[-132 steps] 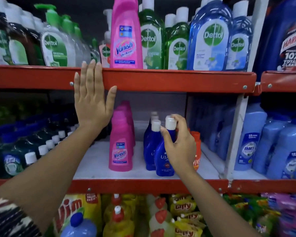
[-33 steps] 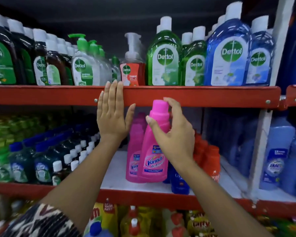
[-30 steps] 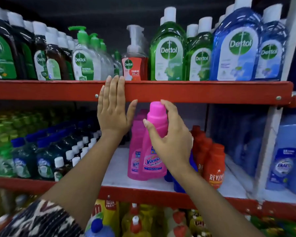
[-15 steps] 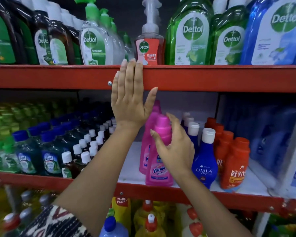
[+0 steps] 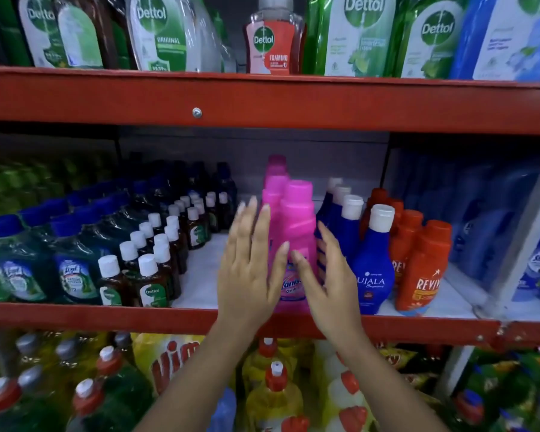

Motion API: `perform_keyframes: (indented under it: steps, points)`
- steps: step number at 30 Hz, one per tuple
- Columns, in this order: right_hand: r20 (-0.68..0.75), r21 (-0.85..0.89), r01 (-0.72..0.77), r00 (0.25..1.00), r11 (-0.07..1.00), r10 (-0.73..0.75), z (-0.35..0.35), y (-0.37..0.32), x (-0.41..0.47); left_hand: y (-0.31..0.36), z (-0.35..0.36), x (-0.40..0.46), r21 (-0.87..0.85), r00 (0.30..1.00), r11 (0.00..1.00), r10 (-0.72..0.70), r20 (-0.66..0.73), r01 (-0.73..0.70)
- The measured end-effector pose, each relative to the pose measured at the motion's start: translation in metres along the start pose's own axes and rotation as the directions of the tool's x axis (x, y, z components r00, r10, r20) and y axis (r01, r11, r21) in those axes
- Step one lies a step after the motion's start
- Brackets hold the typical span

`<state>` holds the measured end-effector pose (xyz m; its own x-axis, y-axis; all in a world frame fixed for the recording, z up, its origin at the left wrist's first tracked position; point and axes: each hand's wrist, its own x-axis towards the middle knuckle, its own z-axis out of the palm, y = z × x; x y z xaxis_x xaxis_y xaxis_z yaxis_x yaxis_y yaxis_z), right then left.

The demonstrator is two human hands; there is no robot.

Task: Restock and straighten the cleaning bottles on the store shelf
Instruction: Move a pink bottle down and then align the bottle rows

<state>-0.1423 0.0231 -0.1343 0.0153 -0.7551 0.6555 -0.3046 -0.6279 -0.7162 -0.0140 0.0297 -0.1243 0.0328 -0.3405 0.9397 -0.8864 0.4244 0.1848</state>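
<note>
A pink Vanish bottle (image 5: pixel 296 219) stands upright at the front of the middle shelf (image 5: pixel 106 316), heading a row of pink bottles (image 5: pixel 275 182). My left hand (image 5: pixel 250 269) is flat against its left side, fingers spread and pointing up. My right hand (image 5: pixel 331 282) flanks its right side, thumb on the label, fingers between it and the blue Ujala bottles (image 5: pixel 374 269). Neither hand is closed around the bottle. Orange Revive bottles (image 5: pixel 424 269) stand in a row right of the blue ones.
Small brown Dettol bottles (image 5: pixel 150 285) and green Lizol bottles (image 5: pixel 22 275) fill the shelf's left; bare white shelf (image 5: pixel 200 275) separates them from the pink row. The red upper shelf edge (image 5: pixel 325 104) carries large Dettol bottles (image 5: pixel 356 35). Yellow dish-soap bottles (image 5: pixel 272 391) stand below.
My left hand came down off the upper shelf edge to the pink bottle's left side. My right hand set the bottle at the shelf front and loosened its grip.
</note>
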Motion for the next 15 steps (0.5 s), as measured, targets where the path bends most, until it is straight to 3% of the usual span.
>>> perform_keyframes:
  steps: [2,4,6,10,15]
  points:
    - [-0.005,0.036,-0.042,0.999,0.998,0.043,0.001,0.009,-0.008,0.002,0.006,-0.025,-0.141,0.982,0.976,-0.154,0.112,0.169]
    - [-0.009,0.047,-0.073,0.997,0.996,0.074,0.001,0.015,-0.013,0.005,0.01,-0.039,-0.291,0.934,0.891,-0.302,0.192,0.348]
    - [-0.019,0.054,-0.098,0.995,0.994,0.099,0.002,0.02,-0.015,0.006,0.013,-0.045,-0.396,0.897,0.806,-0.373,0.236,0.44]
    - [-0.042,0.036,-0.099,0.994,0.994,0.101,0.006,0.023,-0.014,0.004,0.012,-0.044,-0.466,0.887,0.754,-0.394,0.242,0.462]
    - [-0.039,-0.021,-0.084,0.996,0.996,0.083,0.02,0.018,-0.015,-0.006,0.007,-0.044,-0.449,0.887,0.766,-0.42,0.191,0.459]
